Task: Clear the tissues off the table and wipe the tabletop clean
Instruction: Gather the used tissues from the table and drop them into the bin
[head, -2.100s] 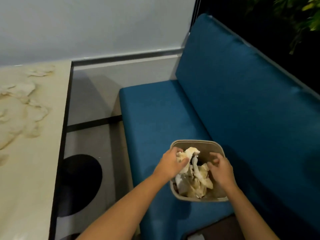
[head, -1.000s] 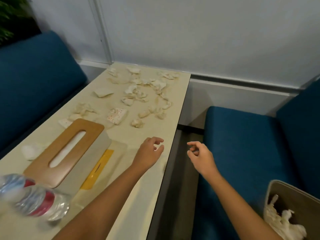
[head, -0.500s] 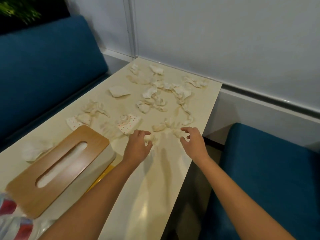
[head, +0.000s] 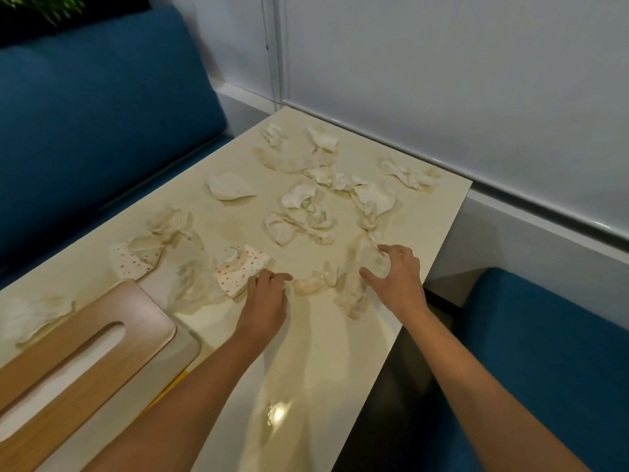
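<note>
Cream tabletop [head: 323, 352] carries crumpled tissues [head: 316, 212] across its far half. Tissue box [head: 85, 345] sits at left. Left hand [head: 265, 301], fingers bent, meets the dotted tissue [head: 243, 267]; whether it grips cannot be told. Right hand [head: 398, 281], fingers spread and holding nothing, is positioned over a flat tissue [head: 372, 262].

view: swung from the bin on the blue seat [head: 551, 338] to the tabletop [head: 316, 362] | left grip [head: 263, 298]: out of the bin, now mid-frame, fingertips at the dotted tissue [head: 240, 269] | right grip [head: 396, 279]: out of the bin, now spread over a crumpled tissue [head: 372, 262] | bin, bottle: gone from frame
</note>
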